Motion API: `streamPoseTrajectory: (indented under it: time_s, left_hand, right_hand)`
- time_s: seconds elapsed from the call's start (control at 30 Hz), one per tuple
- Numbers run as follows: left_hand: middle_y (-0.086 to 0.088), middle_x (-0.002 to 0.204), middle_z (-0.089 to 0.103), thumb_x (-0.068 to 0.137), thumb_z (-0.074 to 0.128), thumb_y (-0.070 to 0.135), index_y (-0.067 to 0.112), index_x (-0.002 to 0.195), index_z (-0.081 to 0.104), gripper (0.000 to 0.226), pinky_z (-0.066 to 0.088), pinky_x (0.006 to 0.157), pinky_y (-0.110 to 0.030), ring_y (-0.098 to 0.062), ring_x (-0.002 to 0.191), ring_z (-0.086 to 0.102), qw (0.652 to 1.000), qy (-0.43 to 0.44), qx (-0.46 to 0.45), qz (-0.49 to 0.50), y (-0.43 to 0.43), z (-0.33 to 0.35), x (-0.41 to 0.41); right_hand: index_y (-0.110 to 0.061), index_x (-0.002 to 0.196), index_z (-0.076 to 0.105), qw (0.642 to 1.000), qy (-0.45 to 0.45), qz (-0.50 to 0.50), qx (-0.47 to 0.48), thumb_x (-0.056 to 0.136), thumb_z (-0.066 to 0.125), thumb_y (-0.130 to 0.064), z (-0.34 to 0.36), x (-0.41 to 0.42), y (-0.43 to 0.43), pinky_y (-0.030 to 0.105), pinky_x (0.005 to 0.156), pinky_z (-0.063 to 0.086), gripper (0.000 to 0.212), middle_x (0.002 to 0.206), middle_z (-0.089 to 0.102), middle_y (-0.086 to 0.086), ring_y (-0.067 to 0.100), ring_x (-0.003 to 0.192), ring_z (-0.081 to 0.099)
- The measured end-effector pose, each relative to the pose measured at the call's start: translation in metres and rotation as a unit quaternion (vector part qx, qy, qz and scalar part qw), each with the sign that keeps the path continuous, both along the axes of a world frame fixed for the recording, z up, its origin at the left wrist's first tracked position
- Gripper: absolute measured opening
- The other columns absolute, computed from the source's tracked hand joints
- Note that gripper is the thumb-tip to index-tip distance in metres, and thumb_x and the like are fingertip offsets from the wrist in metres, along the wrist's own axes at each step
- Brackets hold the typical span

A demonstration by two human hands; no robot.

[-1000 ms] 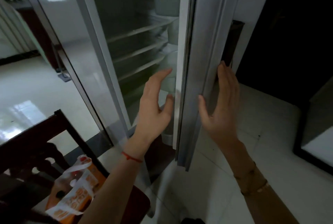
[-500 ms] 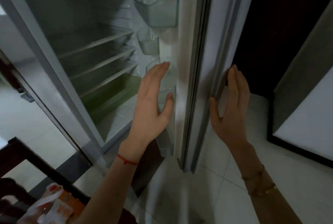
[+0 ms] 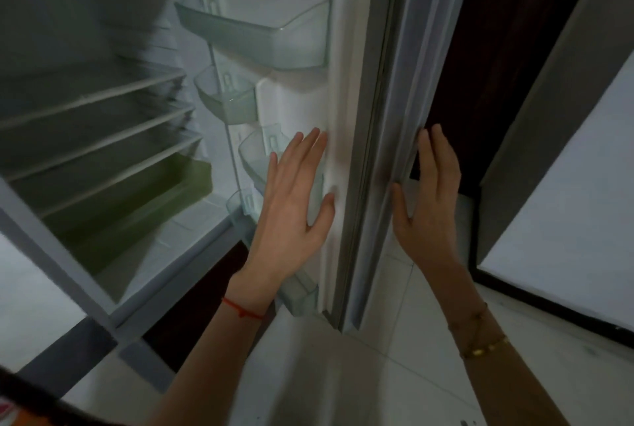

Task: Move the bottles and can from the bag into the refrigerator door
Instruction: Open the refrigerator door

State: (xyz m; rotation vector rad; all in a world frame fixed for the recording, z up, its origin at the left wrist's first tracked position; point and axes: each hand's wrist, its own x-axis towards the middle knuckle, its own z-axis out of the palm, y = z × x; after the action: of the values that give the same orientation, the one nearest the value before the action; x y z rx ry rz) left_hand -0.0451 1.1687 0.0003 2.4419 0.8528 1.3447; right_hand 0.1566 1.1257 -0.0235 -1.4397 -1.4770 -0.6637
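The refrigerator door (image 3: 363,117) stands open, seen edge-on in the middle of the view. Its inner side carries several clear plastic door bins (image 3: 260,34), and the ones I can see into hold nothing. My left hand (image 3: 295,206) lies flat with straight fingers against the door's inner edge, in front of the lower bins. My right hand (image 3: 429,199) is flat on the door's outer face, fingers straight. Only a small orange and white corner of the bag (image 3: 8,413) shows at the bottom left. No bottle or can is visible.
The refrigerator interior (image 3: 103,137) at left has several bare wire shelves and a green drawer (image 3: 130,206) low down. A dark doorway (image 3: 497,48) and a grey and white cabinet (image 3: 566,185) stand to the right. Pale tiled floor lies below.
The door has swung further open, showing more of its bins and the shelves. Both hands stayed flat on the door. My view turned right, so the bag and chair slid almost out of sight.
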Motion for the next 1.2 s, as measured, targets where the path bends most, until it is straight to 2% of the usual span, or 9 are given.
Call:
streamPoseTrajectory:
  time_s: [0.2, 0.47, 0.63, 0.73, 0.87, 1.0, 1.1, 1.2]
  left_hand:
    - [0.000, 0.162, 0.022, 0.095, 0.049, 0.018, 0.012, 0.154, 0.023, 0.065, 0.005, 0.123, -0.049, -0.014, 0.152, 0.009, 1.000, 0.007, 0.001, 0.013, 0.012, -0.007, 0.056]
    - [0.001, 0.162, 0.020, 0.094, 0.049, 0.018, 0.013, 0.155, 0.020, 0.068, 0.002, 0.124, -0.048, -0.014, 0.153, 0.008, 0.999, 0.017, 0.000, 0.038, 0.027, -0.015, 0.113]
    - [0.003, 0.164, 0.010, 0.094, 0.048, 0.022, 0.015, 0.156, 0.013, 0.072, 0.000, 0.123, -0.051, -0.014, 0.153, 0.002, 0.997, 0.056, 0.006, 0.060, 0.045, -0.024, 0.145]
    - [0.004, 0.165, 0.005, 0.094, 0.047, 0.024, 0.016, 0.157, 0.009, 0.073, 0.001, 0.122, -0.053, -0.014, 0.153, -0.004, 0.994, 0.083, 0.004, 0.071, 0.056, -0.030, 0.164]
    - [0.003, 0.165, 0.005, 0.094, 0.046, 0.026, 0.015, 0.157, 0.009, 0.074, 0.001, 0.121, -0.056, -0.015, 0.153, -0.006, 0.991, 0.101, 0.003, 0.086, 0.070, -0.034, 0.182]
    - [0.003, 0.165, 0.006, 0.094, 0.045, 0.028, 0.014, 0.157, 0.010, 0.073, 0.002, 0.120, -0.058, -0.016, 0.153, -0.004, 0.988, 0.116, 0.007, 0.098, 0.083, -0.037, 0.198]
    - [0.002, 0.165, 0.005, 0.094, 0.044, 0.030, 0.014, 0.157, 0.009, 0.074, 0.002, 0.120, -0.058, -0.017, 0.153, -0.005, 0.986, 0.130, 0.009, 0.103, 0.096, -0.040, 0.211]
    - [0.002, 0.165, 0.004, 0.094, 0.044, 0.031, 0.014, 0.157, 0.008, 0.075, 0.003, 0.119, -0.059, -0.018, 0.153, -0.006, 0.984, 0.144, 0.007, 0.106, 0.110, -0.043, 0.225]
  right_hand:
    - [-0.007, 0.147, 0.033, 0.998, -0.053, -0.031, -0.019, 0.094, 0.053, -0.004, 0.001, 0.059, 0.020, 0.050, 0.119, 0.023, 0.057, 0.157, 0.021, 0.017, 0.036, 0.146, 0.019]
    - [-0.009, 0.149, 0.032, 0.999, -0.026, -0.022, -0.032, 0.093, 0.051, -0.002, 0.000, 0.123, 0.048, 0.049, 0.119, 0.022, 0.059, 0.159, 0.019, 0.014, 0.032, 0.148, 0.015]
    - [-0.010, 0.150, 0.029, 0.999, 0.012, 0.000, -0.038, 0.091, 0.047, 0.001, 0.002, 0.152, 0.069, 0.049, 0.118, 0.022, 0.063, 0.160, 0.015, 0.012, 0.032, 0.147, 0.014]
    - [-0.012, 0.151, 0.027, 0.998, 0.036, 0.005, -0.050, 0.093, 0.045, -0.006, 0.004, 0.167, 0.081, 0.047, 0.120, 0.019, 0.061, 0.161, 0.013, 0.010, 0.031, 0.148, 0.013]
    - [-0.015, 0.151, 0.026, 0.997, 0.052, -0.002, -0.065, 0.100, 0.042, -0.024, 0.007, 0.188, 0.099, 0.042, 0.123, 0.013, 0.054, 0.162, 0.012, 0.008, 0.029, 0.148, 0.012]
    - [-0.017, 0.152, 0.022, 0.993, 0.073, -0.002, -0.090, 0.100, 0.042, -0.038, 0.010, 0.208, 0.119, 0.042, 0.122, 0.013, 0.060, 0.163, 0.008, 0.004, 0.029, 0.148, 0.011]
    - [-0.017, 0.153, 0.021, 0.992, 0.082, -0.002, -0.093, 0.098, 0.045, -0.042, 0.012, 0.221, 0.136, 0.045, 0.121, 0.016, 0.064, 0.163, 0.009, 0.005, 0.029, 0.148, 0.012]
    - [-0.018, 0.153, 0.019, 0.990, 0.096, -0.009, -0.102, 0.097, 0.046, -0.047, 0.013, 0.233, 0.156, 0.042, 0.121, 0.016, 0.069, 0.163, 0.007, 0.003, 0.026, 0.148, 0.012]
